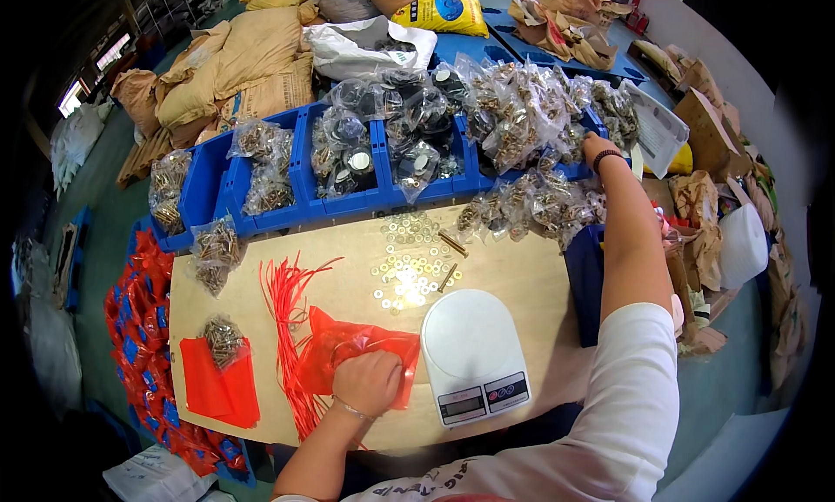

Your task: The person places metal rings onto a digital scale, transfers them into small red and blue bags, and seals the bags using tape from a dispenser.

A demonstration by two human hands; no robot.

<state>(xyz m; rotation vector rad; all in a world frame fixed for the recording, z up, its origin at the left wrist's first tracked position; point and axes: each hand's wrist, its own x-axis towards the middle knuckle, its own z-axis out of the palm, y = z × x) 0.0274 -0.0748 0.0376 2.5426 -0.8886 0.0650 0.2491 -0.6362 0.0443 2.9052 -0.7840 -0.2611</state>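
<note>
The left hand (369,382) rests near the front edge of the bench (522,276), fingers curled down onto a red plastic bag (348,345) and pinning it flat; the bag lies just left of a white kitchen scale (474,354), touching or nearly touching its edge. The right hand (598,145) is stretched to the far right corner, buried among clear bags of brass-coloured hardware (531,110) heaped over the blue bins (348,202); whether it grips anything cannot be told, the fingers being hidden.

A loose scatter of washers (409,263) lies at the middle of the bench toward its back edge, with two bolts (450,244) just beside it. A bundle of red ties (287,319) runs front to back left of the red bag. Near the front left corner lie a stack of flat red bags (222,384) with a small clear bag of screws (223,338) on it. Another filled clear bag (216,254) sits at the back left corner.
</note>
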